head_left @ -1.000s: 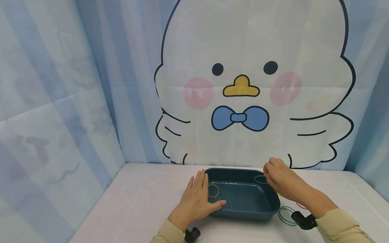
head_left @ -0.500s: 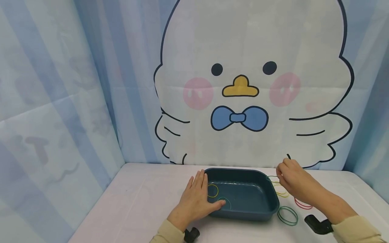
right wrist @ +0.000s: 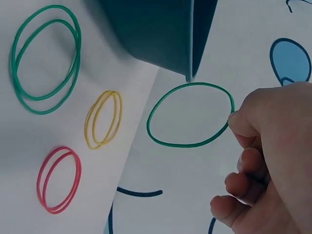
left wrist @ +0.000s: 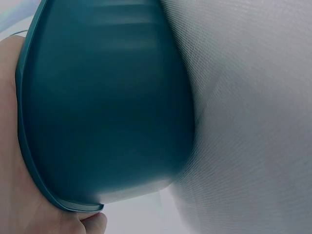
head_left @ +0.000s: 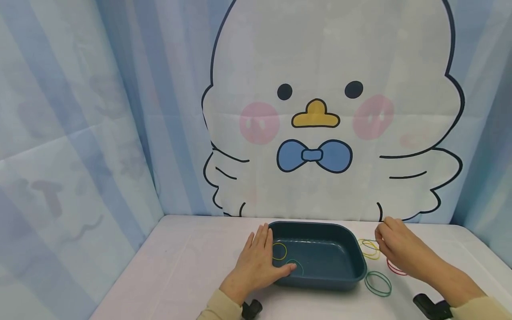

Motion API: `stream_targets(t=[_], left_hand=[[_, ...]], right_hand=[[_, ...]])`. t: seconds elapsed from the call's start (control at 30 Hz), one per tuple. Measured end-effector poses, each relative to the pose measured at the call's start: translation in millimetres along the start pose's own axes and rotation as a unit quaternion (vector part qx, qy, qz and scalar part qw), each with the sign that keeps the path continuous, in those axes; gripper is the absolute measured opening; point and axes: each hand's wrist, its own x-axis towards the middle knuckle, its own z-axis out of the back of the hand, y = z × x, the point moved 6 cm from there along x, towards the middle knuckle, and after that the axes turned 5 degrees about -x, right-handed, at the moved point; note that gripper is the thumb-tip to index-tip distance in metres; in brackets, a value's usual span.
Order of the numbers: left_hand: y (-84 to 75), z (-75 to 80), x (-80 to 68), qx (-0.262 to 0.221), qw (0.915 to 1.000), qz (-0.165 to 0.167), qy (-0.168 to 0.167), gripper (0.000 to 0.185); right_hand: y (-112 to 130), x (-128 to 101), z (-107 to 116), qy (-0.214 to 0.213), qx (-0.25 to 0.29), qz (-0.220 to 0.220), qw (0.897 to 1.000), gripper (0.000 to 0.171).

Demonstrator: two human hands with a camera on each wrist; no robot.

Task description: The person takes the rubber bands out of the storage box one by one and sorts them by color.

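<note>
Two bands lie in the tray (head_left: 320,278), gripped by the left hand (head_left: 256,266); right hand (right wrist: 268,161) pinches a green band (right wrist: 190,115) beside it, three pairs remaining outside.

Tray (head_left: 352,253): dark teal plastic, smooth w/ a soft sheen, thin moulded rim. Table cover (head_left: 188,266): white woven cloth, matt, fine weave visible in left wrist view. Backdrop (head_left: 120,111): printed fabric, matt, creased in fold lines. Green band (right wrist: 190,115) pinched in right hand (right wrist: 263,161): thin rubber, smooth, slightly glossy; same for yellow bands (right wrist: 103,119), red bands (right wrist: 59,179), green pair (right wrist: 45,57). Sleeves (head_left: 218,306): beige knit, soft, matt
</note>
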Motion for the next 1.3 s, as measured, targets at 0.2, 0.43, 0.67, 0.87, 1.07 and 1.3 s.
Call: stream_targets(t=[0.2, 0.43, 0.67, 0.87, 1.07, 1.3], left_hand=[[0.7, -0.4, 0.3, 0.006, 1.0, -0.003, -0.003, 0.113], [0.2, -1.4, 0.5, 0.007, 1.0, -0.003, -0.004, 0.113], [0.3, -1.8, 0.1, 0.002, 1.0, -0.002, -0.003, 0.114], [-0.4, -0.5, -0.2, 0.0, 1.0, -0.001, -0.003, 0.113], [-0.3, -0.3, -0.4, -0.001, 1.0, -0.002, -0.002, 0.113], [-0.1, -1.0, -0.4, -0.006, 1.0, -0.004, -0.001, 0.113]], right_hand=[[-2.3, -11.9, -10.1, 0.052, 0.005, -0.035, 0.998, 0.022], [-2.5, -30.4, -27.3, 0.125, 0.025, -0.088, 0.988, 0.017], [5.0, -45.2, -33.9, 0.068, 0.023, -0.054, 0.996, 0.027], [11.2, -55.2, -41.6, 0.088, 0.027, -0.056, 0.994, 0.03], [19.6, -60.6, -39.0, 0.026, 0.018, -0.023, 0.999, 0.036], [23.9, -66.8, -37.7, -0.014, 0.017, 0.003, 1.0, 0.043]])
